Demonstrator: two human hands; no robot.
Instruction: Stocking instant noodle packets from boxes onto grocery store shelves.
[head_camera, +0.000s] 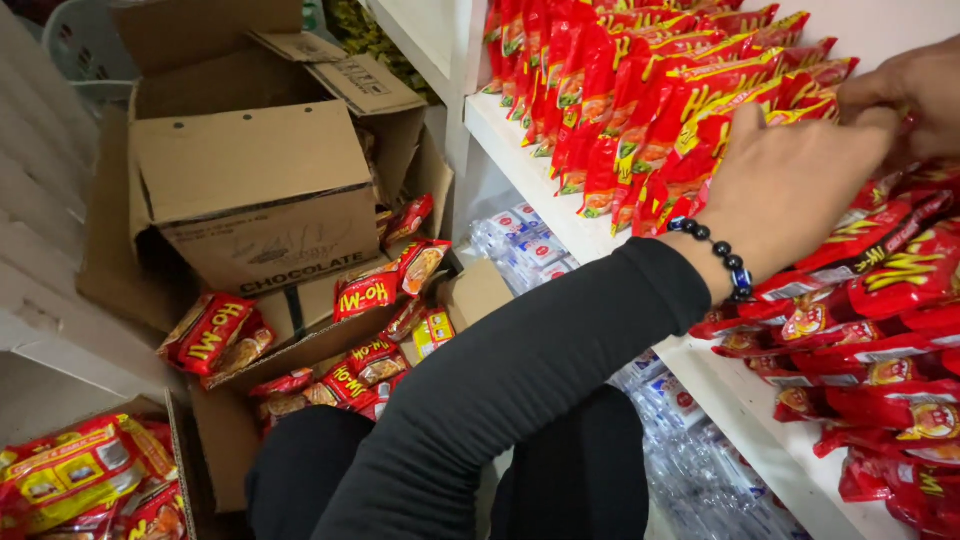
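Note:
My left hand (790, 185), in a black sleeve with a dark bead bracelet, reaches onto the white shelf (530, 165) and presses against a row of upright red and yellow noodle packets (650, 95). Its fingers are closed on the top of one red packet in the row. My right hand (915, 85) is at the upper right edge, fingers curled on the same packets. More red packets (880, 330) lie in a loose pile on the shelf to the right.
Open cardboard boxes (255, 195) sit on the floor at left, with loose red packets (365, 295) spilling over them. Another box of packets (80, 480) is at lower left. Clear plastic-wrapped goods (530, 245) fill the shelf below. My knees are at the bottom.

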